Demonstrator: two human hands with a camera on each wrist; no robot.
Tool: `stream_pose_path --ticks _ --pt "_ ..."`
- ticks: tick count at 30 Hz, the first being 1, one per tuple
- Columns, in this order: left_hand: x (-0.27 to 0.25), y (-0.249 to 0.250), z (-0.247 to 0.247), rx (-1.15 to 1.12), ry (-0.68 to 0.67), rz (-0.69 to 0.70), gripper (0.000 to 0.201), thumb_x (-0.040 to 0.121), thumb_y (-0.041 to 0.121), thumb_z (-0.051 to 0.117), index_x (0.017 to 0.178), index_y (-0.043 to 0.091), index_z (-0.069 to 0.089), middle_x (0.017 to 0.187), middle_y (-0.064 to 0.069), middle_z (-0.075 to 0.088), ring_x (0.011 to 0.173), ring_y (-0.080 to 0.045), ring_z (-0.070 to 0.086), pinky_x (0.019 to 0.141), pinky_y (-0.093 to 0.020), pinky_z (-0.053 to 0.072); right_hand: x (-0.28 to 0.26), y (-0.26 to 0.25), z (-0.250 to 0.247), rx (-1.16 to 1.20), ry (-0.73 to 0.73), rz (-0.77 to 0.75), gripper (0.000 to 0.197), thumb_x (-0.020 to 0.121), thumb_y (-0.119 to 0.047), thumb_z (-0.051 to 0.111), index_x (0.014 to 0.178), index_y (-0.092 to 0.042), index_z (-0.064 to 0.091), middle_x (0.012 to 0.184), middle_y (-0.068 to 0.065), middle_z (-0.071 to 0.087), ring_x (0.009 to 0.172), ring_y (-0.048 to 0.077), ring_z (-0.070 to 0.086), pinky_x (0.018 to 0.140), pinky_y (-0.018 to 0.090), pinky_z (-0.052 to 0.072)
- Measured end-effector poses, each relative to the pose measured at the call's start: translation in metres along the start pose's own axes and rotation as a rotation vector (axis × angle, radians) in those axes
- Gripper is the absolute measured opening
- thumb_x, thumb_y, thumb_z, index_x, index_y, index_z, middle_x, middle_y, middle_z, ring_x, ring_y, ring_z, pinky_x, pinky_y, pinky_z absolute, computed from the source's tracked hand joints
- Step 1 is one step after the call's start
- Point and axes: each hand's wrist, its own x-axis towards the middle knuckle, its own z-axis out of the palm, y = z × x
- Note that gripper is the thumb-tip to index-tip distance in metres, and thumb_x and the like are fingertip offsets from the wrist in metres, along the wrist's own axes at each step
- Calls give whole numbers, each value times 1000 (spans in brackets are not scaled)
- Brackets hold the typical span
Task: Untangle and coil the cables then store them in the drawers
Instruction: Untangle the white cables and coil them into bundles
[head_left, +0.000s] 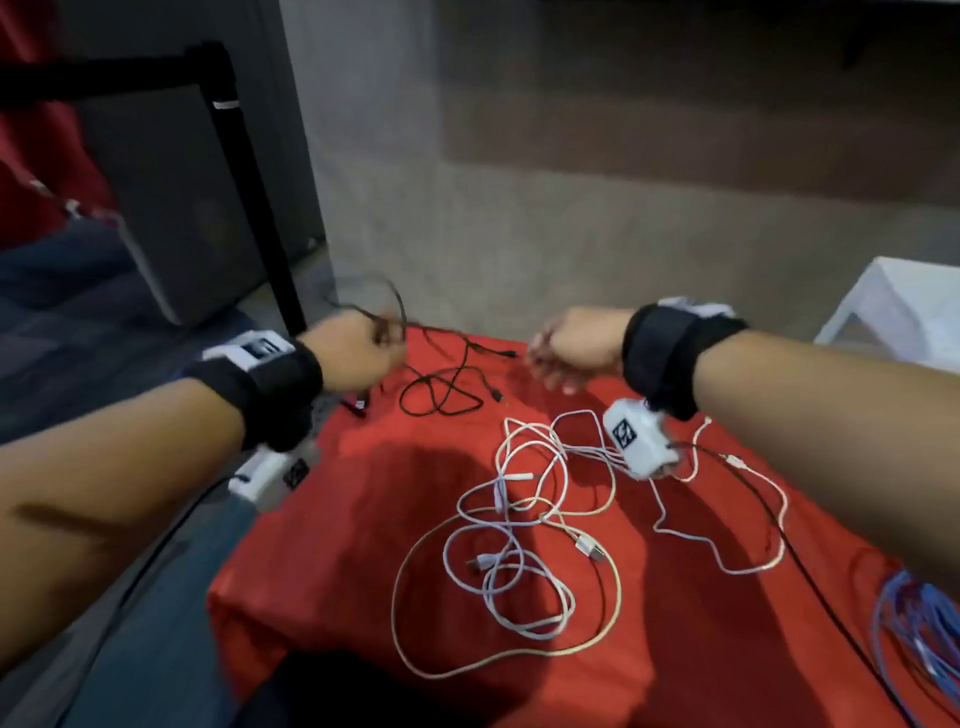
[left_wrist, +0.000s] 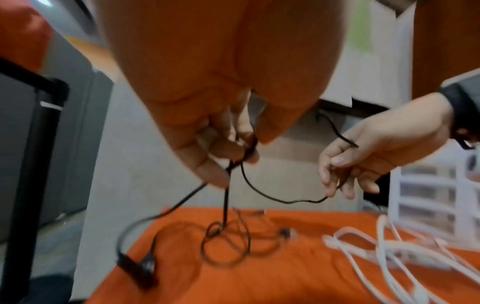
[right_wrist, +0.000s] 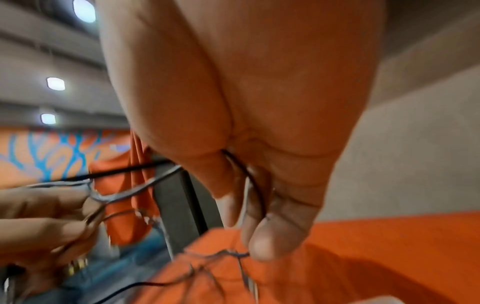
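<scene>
A thin black cable (head_left: 441, 389) lies tangled at the far side of the red cloth (head_left: 363, 519). My left hand (head_left: 363, 353) is raised over the cloth's far left corner and pinches several strands of it (left_wrist: 226, 205) between thumb and fingers. My right hand (head_left: 561, 353) is level with it, a short way to the right. In the left wrist view the right hand (left_wrist: 363, 160) holds another stretch of the same cable, which sags between the two hands. The right wrist view shows the cable (right_wrist: 257, 185) running under the curled fingers. White cables (head_left: 519, 535) lie knotted mid-cloth.
A white drawer unit (head_left: 904, 306) stands off the table's far right. A blue cable bundle (head_left: 919, 639) hangs at the right edge. A black post (head_left: 260, 208) rises just left of the table. A thin black wire (head_left: 779, 530) crosses the cloth on the right.
</scene>
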Motion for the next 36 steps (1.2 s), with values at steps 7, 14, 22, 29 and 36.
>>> stream_pose_path --ticks 7,14,22,29,36 --pt "-3 -13 47 235 -374 -39 22 97 27 57 77 16 61 67 4 62 61 -16 58 58 -18 44 37 27 6 -217 85 3 52 89 7 60 136 -13 55 111 7 61 60 21 62 58 30 56" --pt "-5 7 35 -40 -430 -133 33 100 46 52 95 20 72 95 -3 71 70 -20 76 73 -50 63 5 28 -22 -398 193 -29 56 93 -14 62 146 -24 49 125 11 67 108 31 67 91 34 54" --pt "-51 36 54 131 -18 252 40 92 61 44 76 28 61 68 6 61 67 -13 57 66 -30 47 -85 110 -2 -647 -57 14 43 91 -38 70 131 -26 60 126 -2 66 107 18 63 95 30 50" --pt "-100 73 124 222 -512 413 70 88 62 61 150 47 33 155 14 33 136 -10 46 110 -20 35 -125 184 -10 -873 -56 129 82 82 -40 77 153 -34 35 140 6 50 129 29 52 106 34 43" --pt "-82 81 143 188 -486 292 49 82 61 65 128 45 54 117 16 56 99 -4 59 92 -30 52 -153 205 -41 -823 159 228 32 89 -23 48 117 -24 65 116 3 69 105 25 65 85 30 52"
